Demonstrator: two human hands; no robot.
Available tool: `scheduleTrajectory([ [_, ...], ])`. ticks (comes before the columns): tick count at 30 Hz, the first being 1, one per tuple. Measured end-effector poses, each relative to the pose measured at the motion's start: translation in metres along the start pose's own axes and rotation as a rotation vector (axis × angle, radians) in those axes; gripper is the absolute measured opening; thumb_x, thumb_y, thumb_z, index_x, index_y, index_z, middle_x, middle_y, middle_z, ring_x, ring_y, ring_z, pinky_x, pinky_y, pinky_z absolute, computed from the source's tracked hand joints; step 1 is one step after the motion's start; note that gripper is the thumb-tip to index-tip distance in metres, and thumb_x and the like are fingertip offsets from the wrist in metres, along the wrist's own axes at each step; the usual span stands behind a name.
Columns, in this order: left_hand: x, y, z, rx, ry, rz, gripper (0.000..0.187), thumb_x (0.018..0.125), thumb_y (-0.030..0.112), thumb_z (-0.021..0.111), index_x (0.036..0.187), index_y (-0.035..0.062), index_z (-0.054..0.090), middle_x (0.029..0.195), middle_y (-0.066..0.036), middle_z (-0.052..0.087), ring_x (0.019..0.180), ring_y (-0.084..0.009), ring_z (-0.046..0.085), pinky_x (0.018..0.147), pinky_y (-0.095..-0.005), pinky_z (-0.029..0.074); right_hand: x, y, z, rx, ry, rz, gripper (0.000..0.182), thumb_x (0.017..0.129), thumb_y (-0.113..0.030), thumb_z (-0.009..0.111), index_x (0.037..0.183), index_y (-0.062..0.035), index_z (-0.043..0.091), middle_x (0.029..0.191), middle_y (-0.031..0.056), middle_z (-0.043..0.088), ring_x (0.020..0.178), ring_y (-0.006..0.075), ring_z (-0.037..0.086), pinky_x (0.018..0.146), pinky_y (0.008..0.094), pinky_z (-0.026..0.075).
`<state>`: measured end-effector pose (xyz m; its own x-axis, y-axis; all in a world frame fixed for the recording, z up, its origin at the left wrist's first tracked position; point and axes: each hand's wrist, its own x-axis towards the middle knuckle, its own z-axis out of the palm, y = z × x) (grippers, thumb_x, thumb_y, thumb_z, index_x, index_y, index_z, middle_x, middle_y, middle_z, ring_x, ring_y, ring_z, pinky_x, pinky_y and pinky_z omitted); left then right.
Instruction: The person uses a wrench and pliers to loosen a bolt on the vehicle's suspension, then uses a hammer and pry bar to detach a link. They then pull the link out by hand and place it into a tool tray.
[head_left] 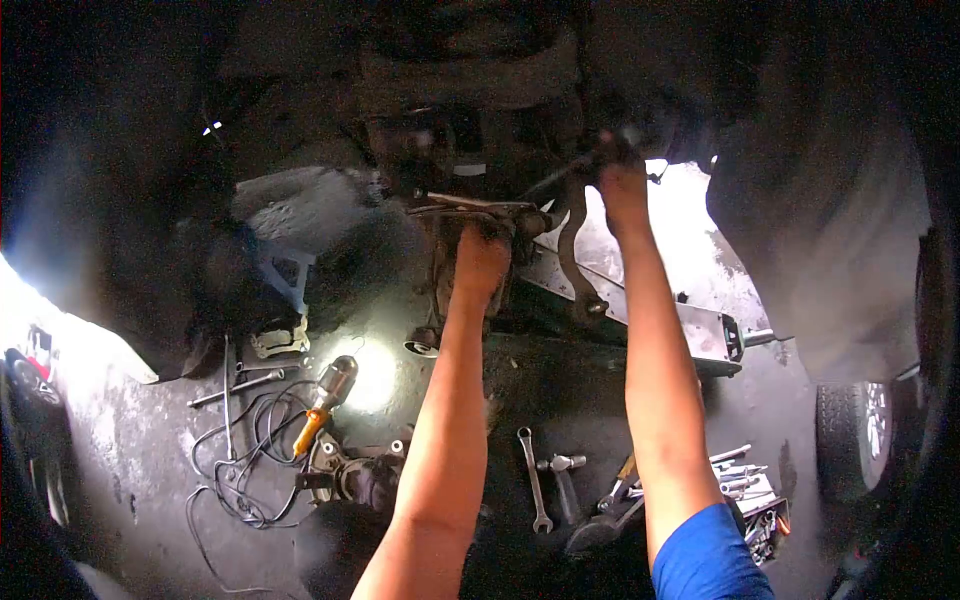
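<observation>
Both my arms reach up into the dark underside of a vehicle. My left hand (482, 262) is against a dark metal suspension part (440, 250), its fingers lost in shadow. Just above it lies a long, thin metal piece (470, 201), possibly a wrench. My right hand (622, 190) is higher and to the right, closed around the end of a dim long bar (560, 178) that slants down towards the middle. A curved dark metal arm (570, 245) hangs between the hands. What the far end of the bar meets is too dark to see.
Below are a floor jack (690, 330), a lit work lamp (325, 395) with its looped cable (240, 500), a combination wrench (535, 480), a hammer (566, 485) and a box of sockets (765, 520). A wheel (850, 440) stands at right; a greasy removed part (360, 475) lies below.
</observation>
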<state>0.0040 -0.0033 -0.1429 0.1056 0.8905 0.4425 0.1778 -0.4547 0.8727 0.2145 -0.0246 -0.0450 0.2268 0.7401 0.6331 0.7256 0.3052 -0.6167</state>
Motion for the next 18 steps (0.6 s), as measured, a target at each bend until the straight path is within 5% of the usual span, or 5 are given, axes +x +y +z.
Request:
scheduleTrajectory([
  [1, -0.003, 0.005, 0.002, -0.007, 0.039, -0.024, 0.035, 0.086, 0.017, 0.061, 0.111, -0.0071, 0.063, 0.111, -0.028, 0.067, 0.109, -0.0468, 0.061, 0.092, -0.0449, 0.047, 0.004, 0.024, -0.005, 0.594, 0.074, 0.424, 0.038, 0.103, -0.026, 0.052, 0.12, 0.0068, 0.06, 0.108, 0.0204, 0.068, 0.09, 0.0305, 0.065, 0.08, 0.0448, 0.053],
  [5, -0.005, 0.029, -0.002, -0.181, 0.032, -0.021, 0.038, 0.084, 0.018, 0.063, 0.113, -0.0061, 0.064, 0.114, -0.029, 0.067, 0.114, -0.0459, 0.061, 0.092, -0.0457, 0.048, -0.01, -0.002, 0.004, 0.808, 0.296, 0.344, 0.042, 0.101, -0.031, 0.058, 0.119, 0.0062, 0.06, 0.112, 0.0211, 0.068, 0.094, 0.027, 0.068, 0.084, 0.0395, 0.056],
  [8, -0.003, 0.021, -0.001, -0.147, 0.037, -0.035, 0.038, 0.084, 0.017, 0.062, 0.114, -0.0061, 0.063, 0.113, -0.029, 0.067, 0.114, -0.0443, 0.061, 0.093, -0.0458, 0.048, -0.001, -0.002, 0.016, -0.077, 0.331, -0.227, 0.037, 0.101, -0.028, 0.059, 0.125, -0.001, 0.06, 0.112, 0.0211, 0.068, 0.1, 0.0326, 0.066, 0.089, 0.0448, 0.052],
  [15, 0.001, 0.021, -0.007, -0.24, -0.146, -0.054, 0.043, 0.086, 0.016, 0.061, 0.124, -0.0048, 0.058, 0.126, -0.026, 0.062, 0.122, -0.0431, 0.056, 0.102, -0.0432, 0.043, -0.015, -0.115, 0.027, -0.252, 0.004, -0.13, 0.041, 0.103, -0.038, 0.049, 0.119, -0.0008, 0.06, 0.103, 0.0307, 0.065, 0.1, 0.0495, 0.061, 0.083, 0.0519, 0.048],
  [18, -0.005, 0.023, -0.006, -0.255, -0.09, -0.013, 0.046, 0.089, 0.016, 0.06, 0.13, -0.004, 0.056, 0.133, -0.023, 0.06, 0.125, -0.0419, 0.054, 0.106, -0.0428, 0.041, -0.017, -0.096, 0.027, -0.202, 0.265, -0.23, 0.035, 0.102, -0.03, 0.051, 0.111, 0.0028, 0.063, 0.103, 0.0295, 0.065, 0.092, 0.0486, 0.062, 0.082, 0.0537, 0.048],
])
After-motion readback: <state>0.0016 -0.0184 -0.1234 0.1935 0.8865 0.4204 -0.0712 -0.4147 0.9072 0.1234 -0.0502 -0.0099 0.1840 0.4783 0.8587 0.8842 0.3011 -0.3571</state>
